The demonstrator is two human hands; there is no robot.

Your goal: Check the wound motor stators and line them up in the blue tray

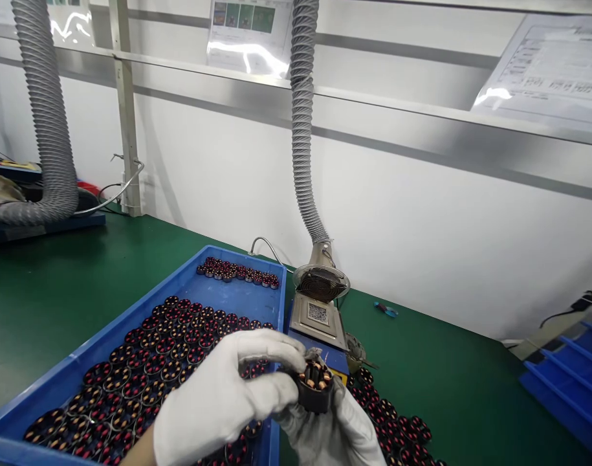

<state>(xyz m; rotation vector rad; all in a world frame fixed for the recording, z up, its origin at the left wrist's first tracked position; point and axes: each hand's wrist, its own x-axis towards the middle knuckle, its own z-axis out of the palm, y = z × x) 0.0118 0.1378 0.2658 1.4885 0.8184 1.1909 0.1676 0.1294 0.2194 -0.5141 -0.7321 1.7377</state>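
In front of me is a black ring-shaped motor stator (316,393) with copper windings facing up. My right hand (337,430), in a white glove, holds it from below and from the right side. My left hand (222,395), also gloved in white, reaches in from the left. Its thumb and fingers are bent and pinch at the stator's left edge, where the fingertips partly hide the rim. Below my left hand, a blue tray (145,333) carries rows of similar stators (154,362) with red and copper-coloured windings.
Behind the hands stands a metal-topped heater-like device (319,317) under an exhaust hood (321,283) on a grey hose (303,116). More stators (397,424) lie on the green table (451,362) at right. Small blue-handled cutters (385,309) and a blue rack (572,382) are farther right.
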